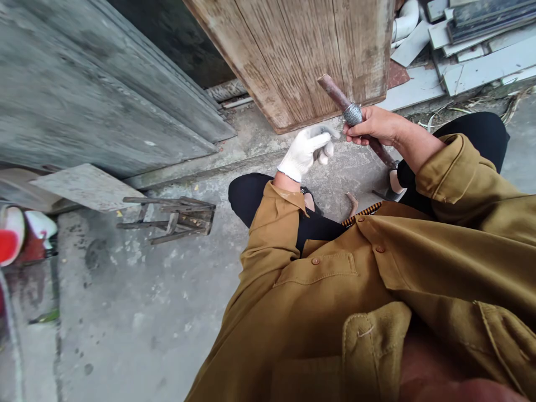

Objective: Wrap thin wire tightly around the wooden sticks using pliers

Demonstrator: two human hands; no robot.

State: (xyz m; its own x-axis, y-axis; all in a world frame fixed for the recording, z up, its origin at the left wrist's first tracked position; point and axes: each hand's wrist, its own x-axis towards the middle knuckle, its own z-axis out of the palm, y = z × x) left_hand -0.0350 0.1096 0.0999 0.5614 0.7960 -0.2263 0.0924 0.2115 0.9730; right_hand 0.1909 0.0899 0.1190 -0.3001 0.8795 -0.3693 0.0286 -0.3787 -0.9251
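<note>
My right hand (379,127) is bare and wrapped around a brown wooden stick (334,92), held at a slant in front of my knees. Grey metal wire (353,114) is wound in a tight coil around the stick, just above my thumb and fingers. To the left of the coil, my left hand (309,148) wears a white knit glove. Its fingers are curled in, and whatever they may hold is too small to make out. A short curved piece of branch (352,204) lies on the concrete between my feet.
A wooden door panel (301,56) stands in front of me, beside a grey wooden panel (104,95) on the left. A small wooden stool (178,218) lies tipped on the concrete floor (167,301). Broken tiles (489,72) and a white pipe (406,22) are piled at upper right.
</note>
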